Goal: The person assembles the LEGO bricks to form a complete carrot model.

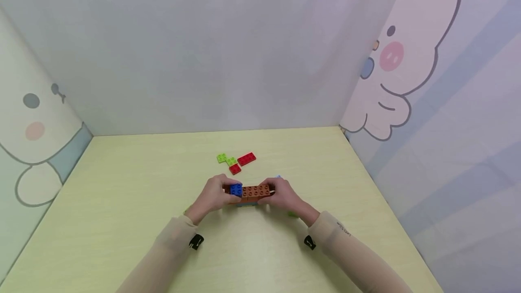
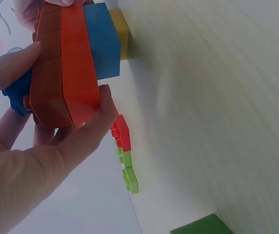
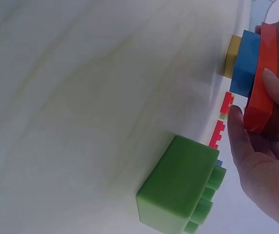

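Note:
A stack of toy building bricks stands between both hands near the table's middle. Its top row is brown bricks (image 1: 255, 191), with a small dark blue brick (image 1: 236, 189) on the left end. Under the brown row come a long orange-red brick (image 2: 78, 63), a blue brick (image 2: 102, 44) and a yellow brick (image 2: 121, 34) at the bottom. My left hand (image 1: 215, 194) grips the stack's left end, fingers around the dark blue brick and the brown and orange-red layers. At the right end my right hand (image 1: 282, 194) holds the same layers, its thumb on the orange-red side.
Behind the stack lie two lime green bricks (image 1: 221, 158), a longer red brick (image 1: 246, 159) and a small red brick (image 1: 234, 169). A green brick (image 3: 178, 180) sits by the right wrist, partly hidden in the head view. A light blue piece (image 1: 278, 176) peeks out behind the right hand.

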`<state>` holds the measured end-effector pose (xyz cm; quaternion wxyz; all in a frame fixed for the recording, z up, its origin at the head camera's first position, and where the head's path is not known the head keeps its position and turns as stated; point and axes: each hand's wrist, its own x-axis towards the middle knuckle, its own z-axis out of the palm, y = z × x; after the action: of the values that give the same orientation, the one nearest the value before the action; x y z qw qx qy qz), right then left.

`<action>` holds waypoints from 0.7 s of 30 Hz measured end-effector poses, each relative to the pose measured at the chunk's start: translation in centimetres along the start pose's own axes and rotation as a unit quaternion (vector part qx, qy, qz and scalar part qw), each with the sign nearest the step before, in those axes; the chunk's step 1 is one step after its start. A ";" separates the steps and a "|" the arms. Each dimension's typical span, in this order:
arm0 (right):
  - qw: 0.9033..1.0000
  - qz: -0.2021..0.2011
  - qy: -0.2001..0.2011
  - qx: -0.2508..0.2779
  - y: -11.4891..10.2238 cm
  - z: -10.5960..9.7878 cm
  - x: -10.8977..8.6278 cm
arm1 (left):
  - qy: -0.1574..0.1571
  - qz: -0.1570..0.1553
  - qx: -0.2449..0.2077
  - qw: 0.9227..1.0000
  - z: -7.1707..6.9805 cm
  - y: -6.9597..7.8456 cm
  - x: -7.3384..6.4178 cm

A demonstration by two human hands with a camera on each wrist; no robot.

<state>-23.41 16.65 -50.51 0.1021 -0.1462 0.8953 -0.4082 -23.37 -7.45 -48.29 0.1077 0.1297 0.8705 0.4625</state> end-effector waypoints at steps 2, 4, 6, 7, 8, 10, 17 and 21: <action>1.000 -0.005 0.000 -0.013 0.0 -0.1 0.0 | 0.001 0.005 0.000 1.000 0.0 0.0 0.0; 1.000 -0.013 0.001 -0.027 -0.1 -0.3 -0.1 | 0.004 0.013 0.000 1.000 0.0 0.0 0.1; 0.999 -0.025 0.005 -0.035 -0.2 -0.6 -0.2 | 0.007 0.021 0.000 1.000 0.0 0.0 0.2; 0.999 -0.027 0.008 -0.036 -0.2 -0.7 -0.3 | 0.009 0.024 0.001 1.000 0.0 0.0 0.2; 0.999 -0.029 0.009 -0.033 -0.3 -0.9 -0.4 | 0.010 0.026 0.001 1.000 0.0 0.0 0.2; 0.999 -0.027 0.011 -0.027 -0.2 -1.4 -0.7 | 0.010 0.027 0.001 1.000 0.0 0.0 0.2; 0.999 -0.035 -0.004 -0.035 0.3 -4.0 -2.9 | 0.009 0.022 0.000 1.000 0.1 -0.1 0.1; 0.997 -0.023 -0.023 -0.077 0.7 -4.9 -4.2 | 0.008 0.020 -0.002 1.000 0.2 -0.2 0.0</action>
<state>-21.05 21.97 -47.60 0.1017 -0.1839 0.9178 -0.3370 -23.35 -7.39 -48.53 0.0918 0.1438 0.8675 0.4674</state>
